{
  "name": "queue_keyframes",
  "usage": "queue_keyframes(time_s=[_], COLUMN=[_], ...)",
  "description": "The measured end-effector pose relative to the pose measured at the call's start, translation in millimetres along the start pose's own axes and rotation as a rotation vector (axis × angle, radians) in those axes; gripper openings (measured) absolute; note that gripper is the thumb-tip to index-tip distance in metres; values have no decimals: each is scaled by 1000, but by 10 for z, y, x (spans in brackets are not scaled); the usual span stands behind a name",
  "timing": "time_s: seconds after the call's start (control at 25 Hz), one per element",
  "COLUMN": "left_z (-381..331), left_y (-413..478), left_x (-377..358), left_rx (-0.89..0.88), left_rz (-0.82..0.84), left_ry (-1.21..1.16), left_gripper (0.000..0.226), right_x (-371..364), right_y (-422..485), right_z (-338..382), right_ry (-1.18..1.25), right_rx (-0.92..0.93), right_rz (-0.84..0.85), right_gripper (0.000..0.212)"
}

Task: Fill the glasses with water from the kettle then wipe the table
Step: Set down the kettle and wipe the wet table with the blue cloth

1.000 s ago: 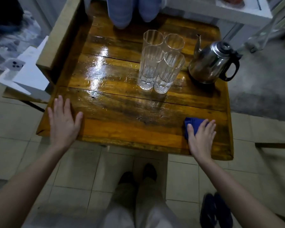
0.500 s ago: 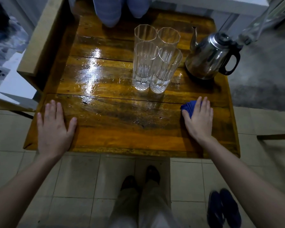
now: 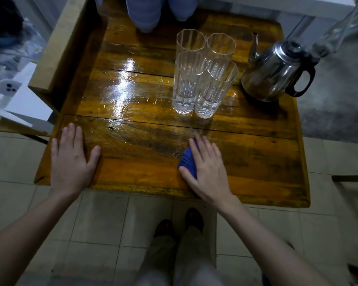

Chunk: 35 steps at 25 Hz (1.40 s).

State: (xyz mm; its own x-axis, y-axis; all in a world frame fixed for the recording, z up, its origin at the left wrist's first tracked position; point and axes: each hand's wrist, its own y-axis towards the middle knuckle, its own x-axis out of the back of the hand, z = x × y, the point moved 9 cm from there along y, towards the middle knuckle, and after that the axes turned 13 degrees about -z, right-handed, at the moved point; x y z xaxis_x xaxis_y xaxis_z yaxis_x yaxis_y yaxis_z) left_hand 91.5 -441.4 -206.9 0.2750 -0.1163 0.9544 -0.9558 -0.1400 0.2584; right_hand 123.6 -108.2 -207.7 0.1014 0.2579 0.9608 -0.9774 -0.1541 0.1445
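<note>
So the wooden table [image 3: 256, 162] is taking up most of the view. It's shining wet in a big patch toward the far left, and streaks of water are running across the middle plank too. The steel kettle [image 3: 275, 73] is sitting upright at the far right corner, with its spout on the far left side and its black handle facing right. Just left of it, four tall ribbed glasses [image 3: 203, 75] are standing bunched in a tight square, touching each other. I can't really tell how much water is in them. The left hand [image 3: 70, 162] is lying flat on the near left edge of the table, fingers straight and spread, holding nothing. The right hand [image 3: 207, 170] is pressing down with straight fingers near the front middle, on top of the blue cloth [image 3: 187, 159]. The cloth is lying bunched on the table under it, poking out on the thumb side, well in front of the glasses.
</note>
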Motion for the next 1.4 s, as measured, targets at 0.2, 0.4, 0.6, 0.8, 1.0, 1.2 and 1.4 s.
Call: queue_keyframes(time_s=[0.2, 0.4, 0.6, 0.8, 1.0, 1.2, 1.4], left_z=[-9, 8, 4, -17, 43, 84, 105], left_y=[18, 11, 8, 7, 181, 259, 263], left_x=[21, 25, 14, 18, 120, 59, 22], left_rx=[5, 9, 18, 12, 46, -19, -7], left_rz=[5, 9, 5, -3, -18, 2, 3], left_ry=[6, 13, -11, -21, -88, -86, -115], left_gripper=[77, 76, 74, 74, 76, 69, 69], right_x=[-25, 287, 294, 101, -196, -106, 254], right_y=[-220, -148, -13, 247, 215, -331, -317], right_z=[-63, -1069, -1123, -134, 756, 277, -975], right_ry=[-59, -112, -93, -64, -22, -51, -81], right_rx=[153, -132, -334, -196, 81, 320, -115], right_rz=[75, 41, -59, -70, 12, 77, 25], right_gripper=[72, 76, 77, 73, 71, 72, 84])
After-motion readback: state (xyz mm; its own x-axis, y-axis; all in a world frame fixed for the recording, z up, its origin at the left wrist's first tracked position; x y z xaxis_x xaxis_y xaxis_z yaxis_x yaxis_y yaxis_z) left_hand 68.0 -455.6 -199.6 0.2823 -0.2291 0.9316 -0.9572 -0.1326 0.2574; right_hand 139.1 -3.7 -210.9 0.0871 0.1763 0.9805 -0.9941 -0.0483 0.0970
